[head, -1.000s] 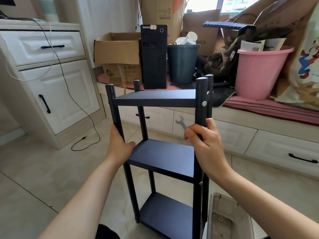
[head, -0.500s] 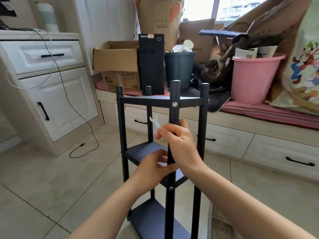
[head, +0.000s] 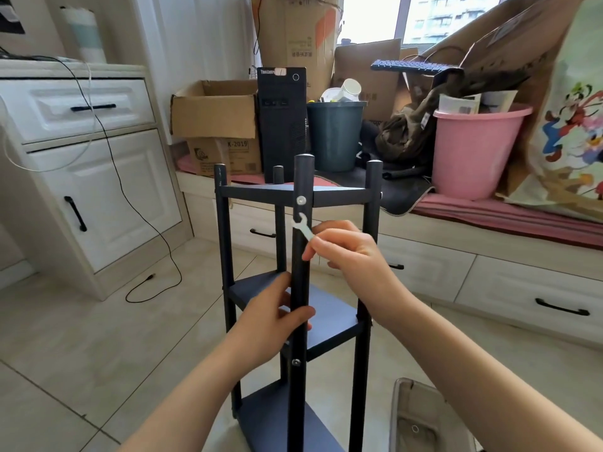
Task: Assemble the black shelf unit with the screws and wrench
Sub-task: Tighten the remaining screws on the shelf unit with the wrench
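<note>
On a pale tiled floor (head: 81, 337), at the centre of the view, stands a black shelf unit (head: 295, 314) with three shelves and four upright posts. One post faces the viewer, with the shelves spreading back from it. The left hand (head: 270, 321) grips this front post (head: 301, 282) at the height of the middle shelf, fingers curled behind it and thumb lying across its front. The right hand (head: 349, 252) is raised just to the right of the same post, pinching a small, pale flat wrench (head: 302, 228) between thumb and fingertips. The open end of the wrench points up and left, lying over the post just below a silver screw (head: 300, 200) that fastens the top shelf. A second screw (head: 296, 362) shows lower on the post, under the middle shelf.

At the lower right, beside the foot of the unit, sits a clear plastic tray (head: 424, 419) with a small ring-shaped part inside.

Behind the unit runs a low window seat with white drawers (head: 489, 272), crowded with things: an open cardboard box (head: 215, 109), a black computer tower (head: 282, 119), a dark bin (head: 334, 135), a pink bucket (head: 473, 151) and a keyboard (head: 411, 65). A white cabinet (head: 91, 190) stands at the left, with a black cable (head: 140, 223) trailing down its front to the floor.
</note>
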Motion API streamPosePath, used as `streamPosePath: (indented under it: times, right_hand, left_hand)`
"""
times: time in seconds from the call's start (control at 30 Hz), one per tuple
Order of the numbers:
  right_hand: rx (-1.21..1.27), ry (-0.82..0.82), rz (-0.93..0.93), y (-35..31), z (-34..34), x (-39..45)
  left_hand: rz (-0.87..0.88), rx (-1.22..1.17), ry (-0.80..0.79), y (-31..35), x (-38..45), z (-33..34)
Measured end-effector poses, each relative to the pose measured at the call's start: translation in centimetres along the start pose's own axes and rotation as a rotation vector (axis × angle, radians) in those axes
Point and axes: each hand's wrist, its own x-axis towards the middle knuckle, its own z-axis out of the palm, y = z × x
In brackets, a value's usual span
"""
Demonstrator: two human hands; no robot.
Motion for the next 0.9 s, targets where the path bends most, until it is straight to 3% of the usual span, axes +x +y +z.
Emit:
streamPosePath:
  times: [0.2,0.43,0.53,0.9]
  right_hand:
    - [-0.059,0.08,-0.019,1.0,-1.6,0.0]
    - [-0.189,0.035,0.064,3.0,-1.1,1.0]
    - [-0.026,-0.032,0.064,2.7,-0.5,2.0]
    - [-0.128,0.081,-0.089,2.2,1.7,5.6]
  left_hand:
    - [-0.008,0.006,0.037,-0.5,0.0,-0.8]
    - [0.034,0.035,0.041,-0.6,-0.7,-1.5]
    - [0.029,0.027,0.06,-0.8,-0.7,-1.9]
    - [-0.024,-0.066,0.045,-0.7,-0.6,-4.0]
